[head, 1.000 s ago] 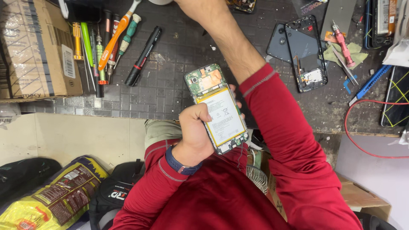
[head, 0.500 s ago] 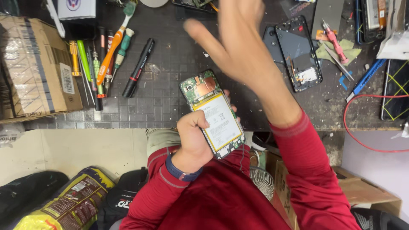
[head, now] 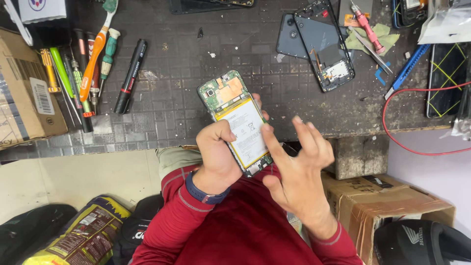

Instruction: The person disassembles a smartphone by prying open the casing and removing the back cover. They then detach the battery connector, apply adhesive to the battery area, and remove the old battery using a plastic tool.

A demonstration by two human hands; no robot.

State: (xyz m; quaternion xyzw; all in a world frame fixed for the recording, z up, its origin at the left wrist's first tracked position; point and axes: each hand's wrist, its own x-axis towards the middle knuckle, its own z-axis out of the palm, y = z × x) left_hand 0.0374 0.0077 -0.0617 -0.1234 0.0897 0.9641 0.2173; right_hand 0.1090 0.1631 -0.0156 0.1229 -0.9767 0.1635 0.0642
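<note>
The left hand (head: pixel 220 157) grips an opened phone (head: pixel 236 122) with its back cover off, thumb curled over the left edge and fingertips just showing past the right edge, so the pale battery and the green circuit board face up. The phone hangs over the near edge of the dark workbench (head: pixel 206 64), its long axis tilted, the board end pointing up and a little left toward the bench and the lower end toward the person's red sleeves. The right hand (head: pixel 294 167) hovers just right of it, holding nothing, fingers spread and half curled, the index fingertip touching or nearly touching the battery's right edge. A row of screwdrivers (head: pixel 88 64) lies at the far left of the bench, a black phone frame (head: pixel 326 49) at the far right.
</note>
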